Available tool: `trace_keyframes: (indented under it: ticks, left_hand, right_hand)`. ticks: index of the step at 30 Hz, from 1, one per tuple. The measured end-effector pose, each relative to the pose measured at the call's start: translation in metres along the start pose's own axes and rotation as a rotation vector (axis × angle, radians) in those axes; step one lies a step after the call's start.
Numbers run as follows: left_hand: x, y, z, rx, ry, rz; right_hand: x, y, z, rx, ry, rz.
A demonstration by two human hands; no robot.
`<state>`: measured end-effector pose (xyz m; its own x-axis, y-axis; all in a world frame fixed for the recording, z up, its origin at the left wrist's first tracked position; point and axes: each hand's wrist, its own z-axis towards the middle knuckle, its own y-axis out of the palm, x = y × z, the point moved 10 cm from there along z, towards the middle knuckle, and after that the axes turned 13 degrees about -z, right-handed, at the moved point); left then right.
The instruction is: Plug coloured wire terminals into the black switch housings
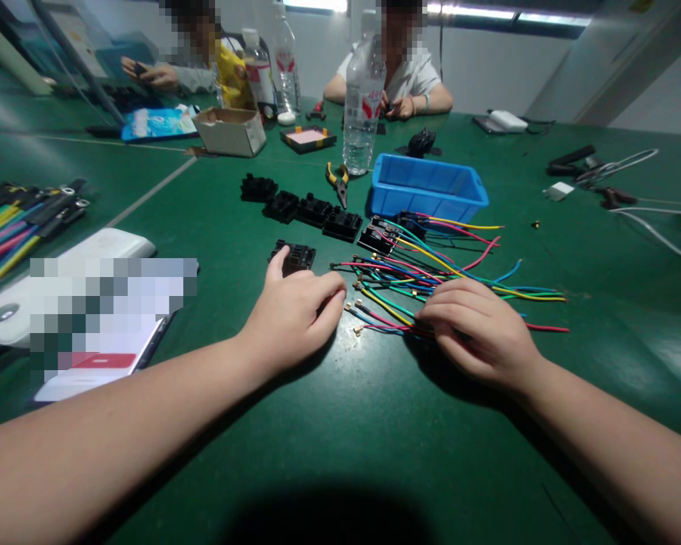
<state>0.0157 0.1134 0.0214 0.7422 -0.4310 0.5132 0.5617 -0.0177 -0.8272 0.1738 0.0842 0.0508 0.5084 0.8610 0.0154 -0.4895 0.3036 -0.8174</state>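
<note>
My left hand (303,306) is palm down, thumb and index fingertips pressed together beside the wire ends. Whatever is in that pinch is hidden. One of its outer fingers rests on a black plastic connector housing (300,256). My right hand (480,329) lies over the spread of coloured wires (397,276), its fingers closed on several of them; the exact grip is partly covered. Small brass terminals (359,304) tip the wires on the side towards my left hand. Beyond, a black housing (377,235) has wires running from it, and further housings (316,210) stand in a row.
Behind the wires stands a blue bin (425,204), with pliers (340,185) and a water bottle (363,113) beside it. A phone (107,371), a white device (113,246) and bundled cables (28,227) lie left. Two people sit across the green table (340,454).
</note>
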Motion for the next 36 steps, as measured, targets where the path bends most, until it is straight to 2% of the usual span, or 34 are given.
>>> trace_keyframes:
  ticks: [8, 19, 27, 36]
  left_hand:
    - [0.001, 0.002, 0.000, -0.019, 0.009, 0.012]
    - [0.014, -0.013, -0.003, 0.096, 0.093, 0.021]
    - [0.001, -0.026, -0.006, 0.238, -0.001, -0.016]
    - [-0.013, -0.016, -0.001, 0.165, -0.082, -0.114]
  right_hand:
    - [0.001, 0.001, 0.000, -0.002, 0.018, 0.005]
    - [0.000, 0.001, 0.000, -0.004, 0.002, -0.005]
    - [0.002, 0.002, -0.001, -0.013, 0.026, 0.004]
    - [0.000, 0.004, 0.001, -0.042, 0.007, 0.009]
